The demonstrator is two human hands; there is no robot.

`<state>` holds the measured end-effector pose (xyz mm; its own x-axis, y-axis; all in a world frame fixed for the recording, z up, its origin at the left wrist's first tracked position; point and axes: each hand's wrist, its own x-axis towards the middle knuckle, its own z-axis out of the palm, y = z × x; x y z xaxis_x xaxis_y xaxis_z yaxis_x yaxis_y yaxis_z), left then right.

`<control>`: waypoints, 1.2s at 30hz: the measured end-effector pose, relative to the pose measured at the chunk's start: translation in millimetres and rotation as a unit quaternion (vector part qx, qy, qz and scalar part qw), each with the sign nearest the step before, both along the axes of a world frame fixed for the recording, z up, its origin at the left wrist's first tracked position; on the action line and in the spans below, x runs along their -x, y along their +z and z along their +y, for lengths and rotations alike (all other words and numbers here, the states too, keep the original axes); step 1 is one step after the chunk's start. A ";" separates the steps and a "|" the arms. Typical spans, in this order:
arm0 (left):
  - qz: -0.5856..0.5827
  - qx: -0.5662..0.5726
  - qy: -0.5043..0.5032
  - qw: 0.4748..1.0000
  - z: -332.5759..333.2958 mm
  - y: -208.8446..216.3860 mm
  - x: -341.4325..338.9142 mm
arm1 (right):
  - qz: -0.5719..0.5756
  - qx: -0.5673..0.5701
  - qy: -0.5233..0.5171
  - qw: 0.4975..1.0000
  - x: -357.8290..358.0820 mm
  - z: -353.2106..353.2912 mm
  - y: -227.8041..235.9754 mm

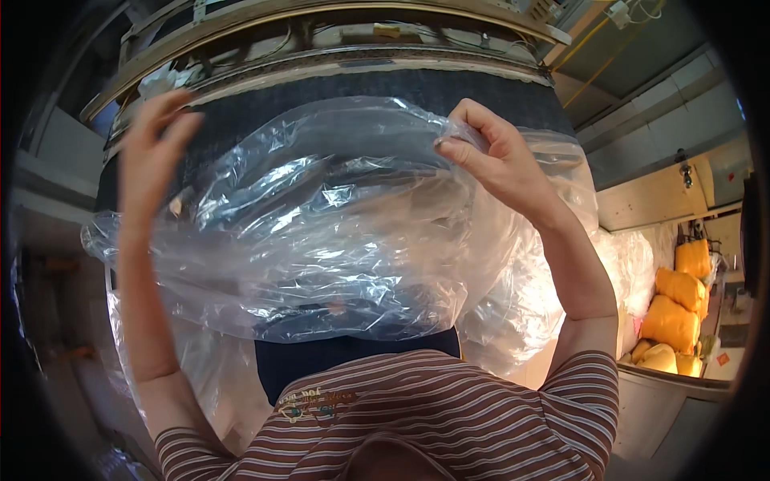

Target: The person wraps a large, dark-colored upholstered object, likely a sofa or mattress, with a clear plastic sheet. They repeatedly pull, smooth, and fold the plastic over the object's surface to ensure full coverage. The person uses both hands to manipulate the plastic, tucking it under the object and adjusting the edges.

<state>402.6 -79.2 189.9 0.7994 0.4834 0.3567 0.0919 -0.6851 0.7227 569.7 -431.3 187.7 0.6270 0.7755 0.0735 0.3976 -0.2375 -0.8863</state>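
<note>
A large clear plastic sheet [353, 208], thin and crinkled, spreads in front of me over a dark work surface [497, 100] and drapes down toward my waist. Its far edge is pinched between the thumb and fingers of my right hand [493, 152], which lifts a gathered bit of it. At the left, my left hand [155, 132] is raised above the dark surface, a little smeared by motion. Its thumb and fingers are apart and nothing shows between them. The left forearm passes over the sheet's left part.
A wooden rail [321, 16] runs along the far side of the surface. More clear plastic [521, 297] bunches at my right. Beyond a wooden panel [654, 196] on the right, yellow-orange bundles [672, 321] are stacked. Yellow cords [597, 48] hang at the upper right.
</note>
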 end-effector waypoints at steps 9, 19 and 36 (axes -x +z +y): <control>-0.096 0.157 -0.131 0.974 -137.8 -36.6 15.7 | -0.200 0.074 0.107 0.971 5.0 -6.7 13.0; -0.061 -0.159 0.497 0.851 17.0 47.0 320.8 | -0.361 -0.008 -0.130 0.923 13.3 -33.7 -95.8; 0.086 -0.176 0.276 0.941 259.2 -130.9 189.9 | -0.453 0.628 -0.292 0.562 -84.9 -478.2 -131.3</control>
